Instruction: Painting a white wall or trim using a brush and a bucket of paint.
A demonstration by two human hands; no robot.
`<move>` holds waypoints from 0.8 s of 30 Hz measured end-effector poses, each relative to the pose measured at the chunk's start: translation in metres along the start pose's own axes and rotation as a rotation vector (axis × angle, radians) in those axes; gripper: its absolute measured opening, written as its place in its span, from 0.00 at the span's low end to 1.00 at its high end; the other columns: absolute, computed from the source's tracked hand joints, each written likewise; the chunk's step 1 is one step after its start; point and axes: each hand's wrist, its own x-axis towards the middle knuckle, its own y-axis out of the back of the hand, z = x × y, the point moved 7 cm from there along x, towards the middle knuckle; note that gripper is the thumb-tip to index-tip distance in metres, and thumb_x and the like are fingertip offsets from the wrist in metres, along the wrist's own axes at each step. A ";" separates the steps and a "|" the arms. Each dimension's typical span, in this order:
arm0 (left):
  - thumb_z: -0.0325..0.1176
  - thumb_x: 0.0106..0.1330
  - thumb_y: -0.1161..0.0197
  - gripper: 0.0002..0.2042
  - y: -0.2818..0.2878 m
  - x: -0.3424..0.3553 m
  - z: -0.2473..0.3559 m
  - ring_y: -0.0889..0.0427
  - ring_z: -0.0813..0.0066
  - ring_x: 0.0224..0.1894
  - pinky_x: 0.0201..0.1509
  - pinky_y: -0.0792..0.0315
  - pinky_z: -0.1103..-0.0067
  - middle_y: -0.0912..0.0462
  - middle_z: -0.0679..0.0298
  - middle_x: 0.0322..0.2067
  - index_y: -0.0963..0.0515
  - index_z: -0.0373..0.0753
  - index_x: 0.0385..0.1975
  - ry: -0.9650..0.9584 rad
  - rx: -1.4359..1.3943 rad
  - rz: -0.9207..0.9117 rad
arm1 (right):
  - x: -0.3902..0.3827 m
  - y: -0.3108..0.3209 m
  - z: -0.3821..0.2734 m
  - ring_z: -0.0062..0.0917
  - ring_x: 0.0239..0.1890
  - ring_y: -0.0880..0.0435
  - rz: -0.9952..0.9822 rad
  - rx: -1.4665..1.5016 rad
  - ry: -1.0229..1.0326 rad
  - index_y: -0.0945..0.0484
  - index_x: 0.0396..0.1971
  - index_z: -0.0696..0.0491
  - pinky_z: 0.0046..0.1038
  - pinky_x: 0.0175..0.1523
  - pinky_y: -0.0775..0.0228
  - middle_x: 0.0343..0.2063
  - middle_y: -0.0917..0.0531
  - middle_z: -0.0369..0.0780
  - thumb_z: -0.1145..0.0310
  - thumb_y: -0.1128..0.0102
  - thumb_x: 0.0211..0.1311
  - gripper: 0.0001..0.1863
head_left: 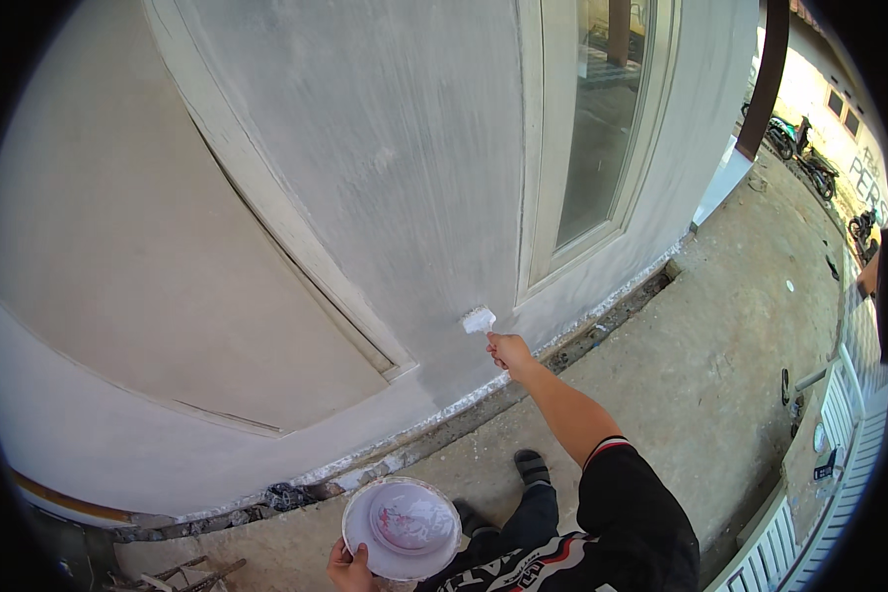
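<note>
With fingers wrapped round its handle, my right hand holds a paintbrush whose wide, white-coated head is against the lower part of the grey wall. The wall's grey is streaky, with paler marks running up it. Low and close to my body, my left hand grips the rim of a white paint bucket. Whitish paint with some pink smears shows inside the bucket. My thumb lies over the rim; the other fingers are partly hidden beneath it.
A pale door in a white frame stands left of the grey wall strip, a framed window right of it. A narrow gutter runs along the wall's foot beside the concrete floor. White railings and parked motorcycles are at right.
</note>
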 end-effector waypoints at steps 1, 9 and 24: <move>0.26 0.57 0.40 0.22 0.000 -0.002 0.002 0.24 0.71 0.37 0.38 0.30 0.78 0.21 0.55 0.38 0.32 0.29 0.52 -0.004 -0.022 -0.007 | -0.020 -0.011 -0.034 0.16 0.11 0.40 -0.015 -0.016 -0.033 0.31 0.19 0.53 0.22 0.15 0.53 0.11 0.35 0.32 0.57 0.48 0.59 0.16; 0.12 0.52 0.46 0.18 -0.009 -0.001 0.013 0.21 0.67 0.39 0.45 0.29 0.78 0.21 0.49 0.39 0.32 0.22 0.46 0.006 -0.175 0.105 | -0.234 -0.064 -0.351 0.12 0.10 0.45 -0.127 -0.108 0.175 0.34 0.19 0.51 0.20 0.17 0.57 0.08 0.41 0.27 0.63 0.54 0.59 0.12; 0.13 0.54 0.47 0.18 -0.059 -0.031 0.032 0.21 0.68 0.40 0.46 0.30 0.78 0.22 0.51 0.40 0.32 0.23 0.47 0.019 -0.224 0.198 | -0.216 -0.051 -0.419 0.15 0.12 0.40 -0.248 -0.039 0.773 0.29 0.25 0.55 0.19 0.20 0.50 0.10 0.36 0.31 0.54 0.53 0.63 0.18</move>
